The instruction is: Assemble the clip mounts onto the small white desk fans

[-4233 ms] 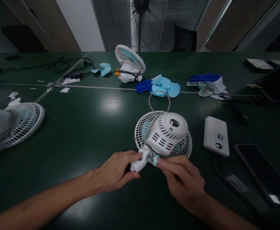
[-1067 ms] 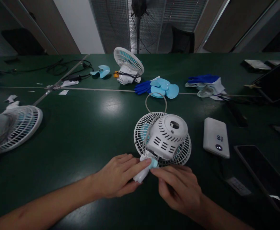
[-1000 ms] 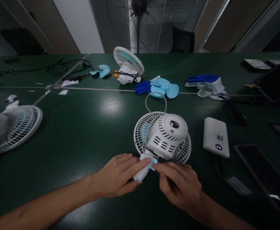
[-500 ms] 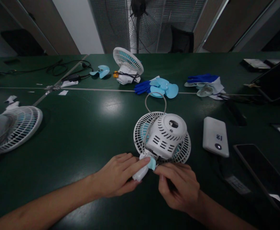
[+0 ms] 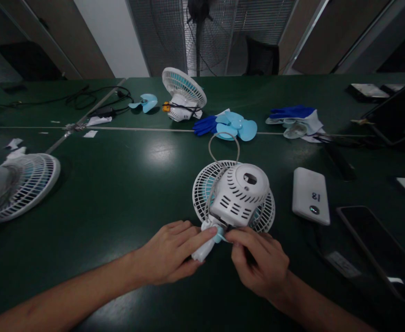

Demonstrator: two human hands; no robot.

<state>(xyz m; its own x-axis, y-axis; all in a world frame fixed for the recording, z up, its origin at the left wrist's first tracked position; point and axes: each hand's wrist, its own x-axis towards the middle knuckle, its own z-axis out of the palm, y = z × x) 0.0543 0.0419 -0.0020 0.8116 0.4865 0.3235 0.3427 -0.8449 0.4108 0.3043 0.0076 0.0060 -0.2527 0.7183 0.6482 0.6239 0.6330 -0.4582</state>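
A small white fan lies face down on the green table, its slotted motor housing up and its grille against the table. A white bracket sticks out from the fan's near edge. My left hand is closed round this bracket. My right hand pinches a small light-blue knob at the joint between bracket and housing. A thin grey cord loops away behind the fan.
A white power bank and a dark phone lie to the right. Another white fan sits at the left edge, a third fan at the back. Blue fan blades, blue gloves and black cables lie further back.
My right hand has shifted its fingers on the blue knob and curled in closer to the joint. My left hand has kept its hold on the bracket. The fan has stayed put.
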